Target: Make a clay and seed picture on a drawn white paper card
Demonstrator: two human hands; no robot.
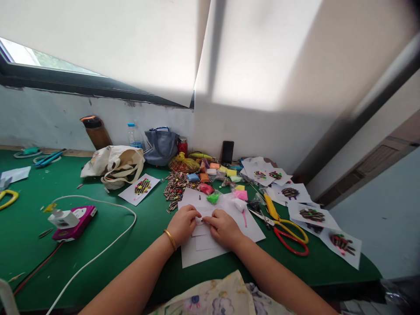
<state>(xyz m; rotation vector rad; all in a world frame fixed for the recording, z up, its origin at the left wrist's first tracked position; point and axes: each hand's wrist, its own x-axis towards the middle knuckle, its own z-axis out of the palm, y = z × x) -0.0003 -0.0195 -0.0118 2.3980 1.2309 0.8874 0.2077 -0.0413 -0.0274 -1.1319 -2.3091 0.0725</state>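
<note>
Left and right hands meet at the centre of the frame, the left hand (186, 225) and right hand (226, 229) bringing bent fingertips to a small white piece (199, 221) over white paper (190, 258); whether they pinch it cannot be told. Light, even pressure should suit it. Around, from lower left: a magenta box (77, 225), striped seeds (173, 190), a green packet (213, 198) crowding the paper and, right, scissors (269, 222) by its edge.

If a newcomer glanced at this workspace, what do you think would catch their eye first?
Most likely the bright packets, heaped beyond the left hand and right hand, with striped seeds left of the heap. The red-and-yellow scissors at the right, and the magenta box at the left of the green table, would probably come next.
</note>
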